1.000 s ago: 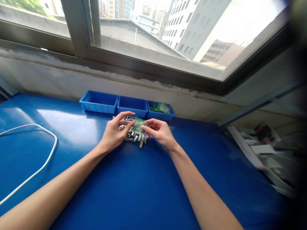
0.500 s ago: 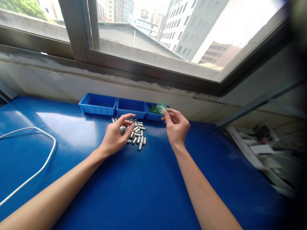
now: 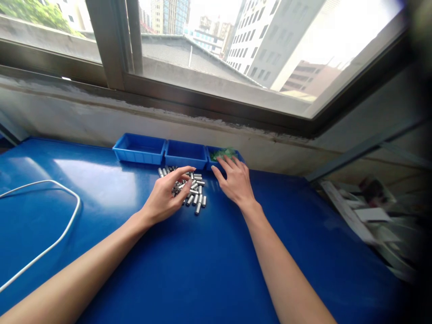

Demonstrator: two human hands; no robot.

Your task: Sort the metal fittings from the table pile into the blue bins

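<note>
Several short metal cylinders (image 3: 195, 199) lie in a loose pile on the blue table (image 3: 202, 261). Over the pile's left side is my left hand (image 3: 168, 193), its thumb and forefinger curved with a gap between the tips and nothing visible between them. My right hand (image 3: 236, 180) is spread, palm down, at the front of the right blue bin (image 3: 211, 166). Its fingertips reach over crumpled green plastic film (image 3: 227, 153) in that bin. The palm side is hidden.
Left of the green film's bin stand a middle blue bin (image 3: 185, 162) and a left blue bin (image 3: 138, 156), by the wall. A white cable (image 3: 72, 216) curves over the table's left. Papers (image 3: 373, 213) sit beyond the right edge.
My right hand has let go of the green film and opened, moving slightly left and down over the right bin. The left hand has shifted slightly, still curved at the pile.
</note>
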